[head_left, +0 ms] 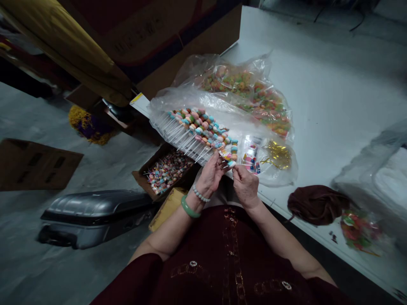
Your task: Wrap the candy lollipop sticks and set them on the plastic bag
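My left hand (210, 173), with a bead bracelet and a green bangle at the wrist, is closed around a candy skewer (229, 159) of coloured pieces in a small clear wrapper. The fingers of my right hand (246, 185) pinch at the near end of it, by a blue-and-white piece. Exactly what those fingertips grip is hidden. Just beyond my hands, many candy skewers (197, 123) lie in a row on plastic, their white sticks toward the table's left edge. Printed wrappers (251, 160) and a pile of gold twist ties (279, 154) lie to the right of them.
A clear bag of ring-shaped sweets (244, 84) lies on the white table (321, 106), beside a large carton (152, 38). Below the left edge stands a box of wrapped sweets (170, 171), near a grey suitcase (98, 216). At right lies a dark cloth (318, 204).
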A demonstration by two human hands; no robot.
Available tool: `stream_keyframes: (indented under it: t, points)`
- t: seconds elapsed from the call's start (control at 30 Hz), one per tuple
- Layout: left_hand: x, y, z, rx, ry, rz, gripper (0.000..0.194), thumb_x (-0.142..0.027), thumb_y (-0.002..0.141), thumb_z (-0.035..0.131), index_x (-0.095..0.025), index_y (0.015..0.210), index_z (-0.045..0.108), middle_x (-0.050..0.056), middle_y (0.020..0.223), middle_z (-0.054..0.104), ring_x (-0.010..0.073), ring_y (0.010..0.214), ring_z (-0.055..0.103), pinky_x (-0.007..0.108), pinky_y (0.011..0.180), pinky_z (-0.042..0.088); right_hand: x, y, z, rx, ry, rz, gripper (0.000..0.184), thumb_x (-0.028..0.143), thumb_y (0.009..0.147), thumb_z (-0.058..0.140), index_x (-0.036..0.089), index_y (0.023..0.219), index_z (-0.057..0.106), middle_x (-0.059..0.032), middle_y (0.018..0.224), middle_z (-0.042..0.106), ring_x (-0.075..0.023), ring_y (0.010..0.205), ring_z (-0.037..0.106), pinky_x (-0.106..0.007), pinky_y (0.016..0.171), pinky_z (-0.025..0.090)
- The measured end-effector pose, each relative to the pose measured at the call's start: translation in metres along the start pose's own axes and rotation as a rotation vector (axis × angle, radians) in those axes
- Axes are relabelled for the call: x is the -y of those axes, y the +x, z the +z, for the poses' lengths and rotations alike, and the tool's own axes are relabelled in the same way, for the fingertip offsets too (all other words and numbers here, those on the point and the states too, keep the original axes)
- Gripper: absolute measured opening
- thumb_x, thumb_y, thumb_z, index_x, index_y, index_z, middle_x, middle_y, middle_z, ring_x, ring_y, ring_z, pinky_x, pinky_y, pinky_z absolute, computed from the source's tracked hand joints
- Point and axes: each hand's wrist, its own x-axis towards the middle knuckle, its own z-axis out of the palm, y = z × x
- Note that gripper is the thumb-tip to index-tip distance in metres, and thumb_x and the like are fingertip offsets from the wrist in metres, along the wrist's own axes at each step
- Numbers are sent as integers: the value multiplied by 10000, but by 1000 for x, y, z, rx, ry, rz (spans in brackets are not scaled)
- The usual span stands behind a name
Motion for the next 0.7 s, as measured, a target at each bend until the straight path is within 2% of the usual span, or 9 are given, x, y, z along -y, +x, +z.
stream_keyframes:
  t: [0.1, 0.23, 0.47, 0.57, 0.63, 0.7]
  points:
    - [-5, 3, 2, 27, 15, 18, 276, -419, 810, 713, -162, 876, 642, 31, 786, 689, 170, 820, 687, 312, 800, 547, 0, -1, 1, -20, -85, -66, 265, 243, 923, 458, 214, 780, 678, -29, 635, 659, -149, 555, 539, -271, 569, 298]
    - [-5, 5, 6, 5, 81, 4, 234, -325, 765, 771, -148, 846, 641, 15, 704, 662, 174, 813, 695, 314, 817, 544, 0, -2, 1, -8, -95, -68, 245, 222, 918, 477, 215, 777, 677, -27, 637, 664, -148, 557, 547, -272, 568, 285]
    - [3, -3, 3, 94, 180, 26, 303, -382, 739, 781, -143, 896, 680, 45, 873, 704, 128, 836, 645, 255, 827, 498, -4, 2, 0, 5, -114, -117, 279, 216, 953, 431, 211, 840, 686, -34, 684, 686, -155, 582, 561, -276, 581, 294]
    - [4, -3, 2, 110, 256, 8, 326, -430, 753, 755, -153, 901, 670, 53, 935, 693, 126, 826, 619, 252, 786, 490, -5, 3, -1, -20, -190, -168, 281, 187, 940, 422, 206, 814, 673, -37, 673, 681, -153, 594, 557, -280, 579, 281]
    - [6, -3, -1, 46, 367, 83, 336, -461, 779, 718, -163, 916, 645, 46, 910, 677, 129, 798, 608, 255, 750, 481, -7, 3, -1, -56, -270, -214, 273, 168, 924, 432, 202, 778, 661, -33, 639, 662, -146, 577, 539, -288, 576, 267]
    - [8, -3, -4, -105, 528, 285, 350, -449, 766, 730, -183, 958, 609, 21, 869, 648, 126, 771, 592, 251, 727, 467, -8, 3, 0, -93, -332, -264, 260, 157, 914, 439, 199, 783, 660, -25, 610, 642, -140, 553, 519, -296, 571, 256]
